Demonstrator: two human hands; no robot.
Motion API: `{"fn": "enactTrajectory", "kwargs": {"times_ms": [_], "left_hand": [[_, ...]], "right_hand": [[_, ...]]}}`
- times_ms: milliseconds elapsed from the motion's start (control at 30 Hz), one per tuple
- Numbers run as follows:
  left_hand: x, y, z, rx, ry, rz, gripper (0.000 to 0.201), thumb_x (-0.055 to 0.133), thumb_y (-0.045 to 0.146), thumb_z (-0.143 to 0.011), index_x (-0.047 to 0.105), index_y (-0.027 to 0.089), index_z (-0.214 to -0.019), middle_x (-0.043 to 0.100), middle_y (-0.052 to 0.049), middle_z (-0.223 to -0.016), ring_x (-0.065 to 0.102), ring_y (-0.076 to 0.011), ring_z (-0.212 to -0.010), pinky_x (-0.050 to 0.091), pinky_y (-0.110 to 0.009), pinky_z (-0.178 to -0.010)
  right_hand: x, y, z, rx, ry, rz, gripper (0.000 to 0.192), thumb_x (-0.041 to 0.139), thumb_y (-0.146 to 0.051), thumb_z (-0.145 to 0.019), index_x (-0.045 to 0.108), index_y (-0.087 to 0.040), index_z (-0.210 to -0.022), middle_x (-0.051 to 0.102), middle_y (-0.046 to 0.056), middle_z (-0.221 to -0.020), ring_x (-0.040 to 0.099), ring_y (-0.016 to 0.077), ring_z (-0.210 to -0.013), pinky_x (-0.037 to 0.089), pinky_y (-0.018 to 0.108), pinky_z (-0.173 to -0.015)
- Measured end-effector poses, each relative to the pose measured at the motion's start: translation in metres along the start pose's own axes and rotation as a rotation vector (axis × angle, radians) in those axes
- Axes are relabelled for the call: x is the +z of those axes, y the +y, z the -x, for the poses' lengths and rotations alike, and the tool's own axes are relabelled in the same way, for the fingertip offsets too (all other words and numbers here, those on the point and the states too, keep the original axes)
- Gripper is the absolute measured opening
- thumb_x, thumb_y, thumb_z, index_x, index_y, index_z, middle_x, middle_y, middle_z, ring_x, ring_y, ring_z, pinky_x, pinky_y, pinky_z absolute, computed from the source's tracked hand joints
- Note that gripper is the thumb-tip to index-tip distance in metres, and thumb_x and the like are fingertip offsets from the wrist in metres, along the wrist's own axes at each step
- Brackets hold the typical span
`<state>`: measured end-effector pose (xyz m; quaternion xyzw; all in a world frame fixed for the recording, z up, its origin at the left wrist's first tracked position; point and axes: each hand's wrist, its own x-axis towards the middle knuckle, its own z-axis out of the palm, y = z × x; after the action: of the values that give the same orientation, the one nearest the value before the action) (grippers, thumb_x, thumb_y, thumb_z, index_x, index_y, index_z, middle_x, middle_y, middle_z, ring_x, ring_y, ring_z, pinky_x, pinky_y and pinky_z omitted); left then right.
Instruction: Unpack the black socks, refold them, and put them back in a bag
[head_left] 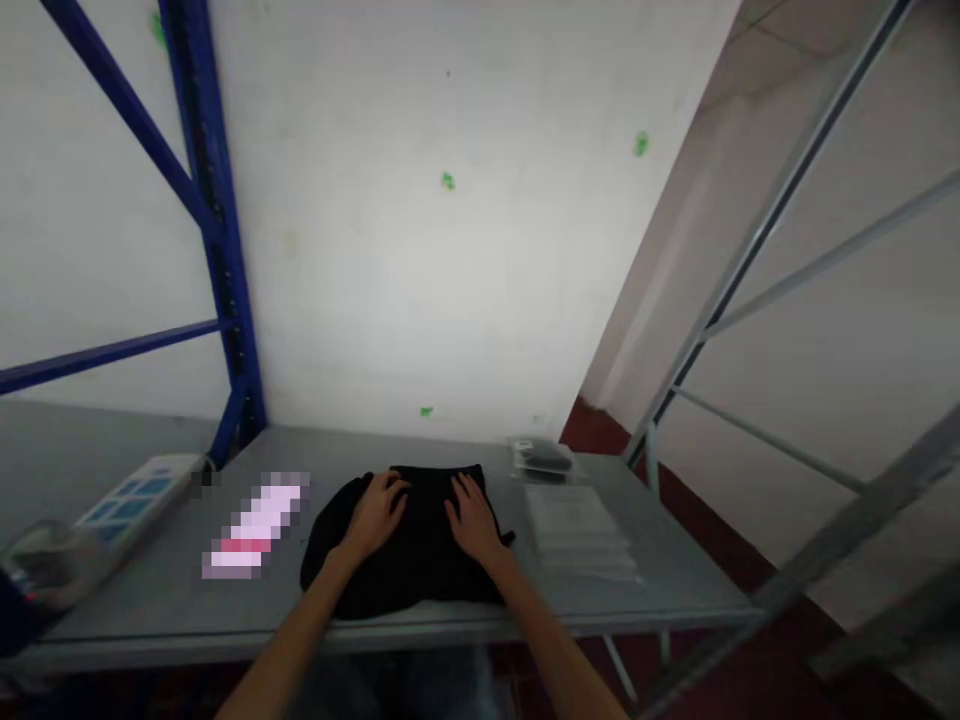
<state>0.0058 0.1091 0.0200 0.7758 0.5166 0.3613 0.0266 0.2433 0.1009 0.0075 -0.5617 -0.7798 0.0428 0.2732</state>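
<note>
Currently both hands lie flat, palms down and fingers spread, on a black cloth [409, 545] that sits near the front edge of the grey bench [675, 575]. The left hand [377, 515] presses the middle-left of the cloth and the right hand [472, 515] the middle-right, the 2 a little apart and neither one gripping a fold. I judge this to be a smoothing or flattening step within folding: the cloth already looks gathered into a compact shape, with a rounded bulge at its left side. A further fold would call for a pinch on 1 edge while the other hand holds the cloth steady. To the right, just beside the cloth, lies a stack of clear plastic bags [581, 530], and behind it a small dark packet [541, 458] near the wall. To the left sit a blurred pink and white item [255, 525] and a white power strip [139, 500]. Nothing lies on the cloth itself. A blue rack post [217, 230] rises at the back left.
</note>
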Motion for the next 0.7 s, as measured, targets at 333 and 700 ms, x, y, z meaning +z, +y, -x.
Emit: {"fn": "enactTrajectory", "kwargs": {"times_ms": [333, 700], "left_hand": [[0.006, -0.020, 0.008, -0.058, -0.030, -0.046, 0.036, 0.045, 0.033, -0.098, 0.072, 0.023, -0.120, 0.064, -0.012, -0.142, 0.058, -0.0299, -0.135, 0.037, -0.056, -0.122], [0.004, -0.031, -0.017, -0.072, -0.197, -0.078, 0.048, 0.040, 0.047, -0.101, 0.067, 0.025, -0.134, 0.055, -0.013, -0.155, 0.048, -0.0292, -0.147, 0.028, -0.058, -0.124]], "right_hand": [[-0.005, 0.010, 0.008, 0.001, -0.059, 0.085, 0.065, 0.045, -0.048, -0.103, 0.046, -0.013, -0.157, 0.040, 0.016, -0.164, 0.032, 0.0324, -0.155, 0.028, 0.050, -0.125], [-0.002, 0.017, -0.007, 0.037, -0.070, 0.113, 0.066, 0.042, -0.046, -0.104, 0.044, -0.007, -0.157, 0.038, 0.020, -0.165, 0.028, 0.0336, -0.156, 0.023, 0.051, -0.126]]}}
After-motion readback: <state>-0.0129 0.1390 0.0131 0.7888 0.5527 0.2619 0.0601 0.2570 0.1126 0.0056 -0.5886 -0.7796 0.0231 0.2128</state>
